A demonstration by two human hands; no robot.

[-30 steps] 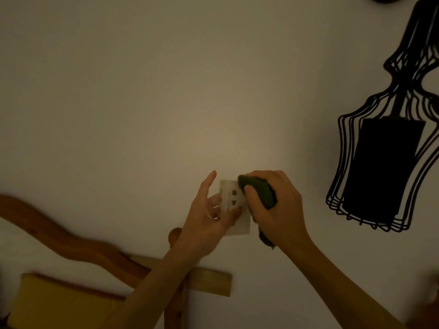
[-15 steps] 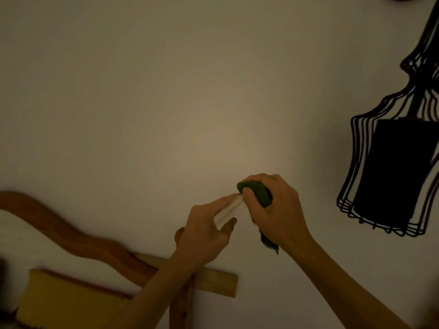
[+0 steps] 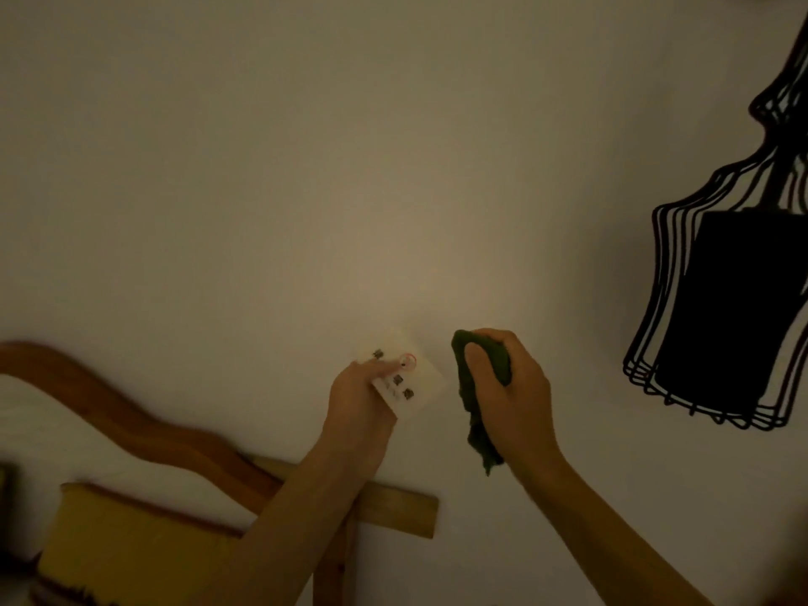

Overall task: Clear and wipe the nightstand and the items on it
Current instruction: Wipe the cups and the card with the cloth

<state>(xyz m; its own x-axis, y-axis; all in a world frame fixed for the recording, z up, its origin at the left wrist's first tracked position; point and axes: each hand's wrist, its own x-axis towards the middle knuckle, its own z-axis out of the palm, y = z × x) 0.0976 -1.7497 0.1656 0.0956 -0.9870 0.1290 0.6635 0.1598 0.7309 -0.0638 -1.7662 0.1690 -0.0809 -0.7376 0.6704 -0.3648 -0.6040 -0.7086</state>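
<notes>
nearest to me, at the bottom left, i see a yellow cushion (image 3: 127,548) and the curved wooden headboard (image 3: 131,424) with a plain wooden batten (image 3: 393,509) running behind my left forearm. above that, my left hand (image 3: 358,404) grips a small white card (image 3: 404,380) by its lower left corner, thumb laid across its face, so the printed side with its dark marks and a red ring tilts toward me. i judge i hold it that way to check the face i am cleaning. just beside it but apart, my right hand (image 3: 509,395) is closed around a bunched green cloth (image 3: 478,400), a tail hanging below the fist, kept ready to wipe. the card is up in the air in front of the wall (image 3: 306,168); the nightstand is not in view. farthest right, a black wire lamp (image 3: 734,317) hangs against the wall.
</notes>
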